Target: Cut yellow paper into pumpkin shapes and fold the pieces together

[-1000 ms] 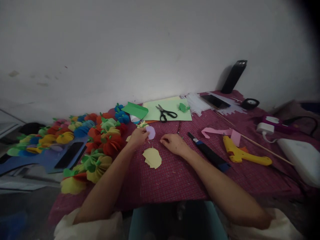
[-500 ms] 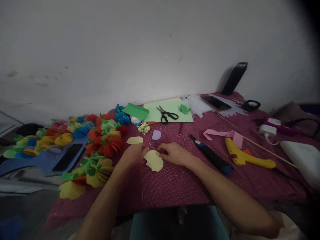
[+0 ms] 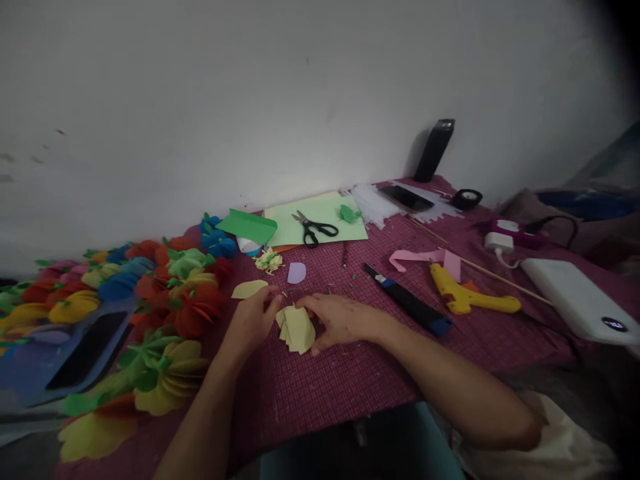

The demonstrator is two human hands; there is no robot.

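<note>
A small fanned stack of pale yellow paper cut-outs [image 3: 296, 330] lies on the checked cloth between my hands. My right hand [image 3: 345, 320] curls round the stack's right side, fingers at its top edge and thumb at its lower right. My left hand [image 3: 255, 317] is at the upper left of the stack, its fingertips and thumb drawn together; whatever they pinch is too small to make out. Beyond it lies a single yellow paper cut-out [image 3: 250, 289]. A lilac paper piece [image 3: 297, 273] and a heap of yellow paper scraps [image 3: 269, 261] are farther back.
Several colourful paper pumpkins [image 3: 195, 310] crowd the left side. Black-handled scissors [image 3: 315, 230] rest on light green paper [image 3: 285, 223]. To the right are a utility knife [image 3: 410, 303], a yellow glue gun [image 3: 467, 293], a wooden stick [image 3: 490, 270] and a white power bank [image 3: 575, 297].
The view has turned right, so things sit farther left. The yellow stack has fanned out more, and my right hand has come down round its right side.
</note>
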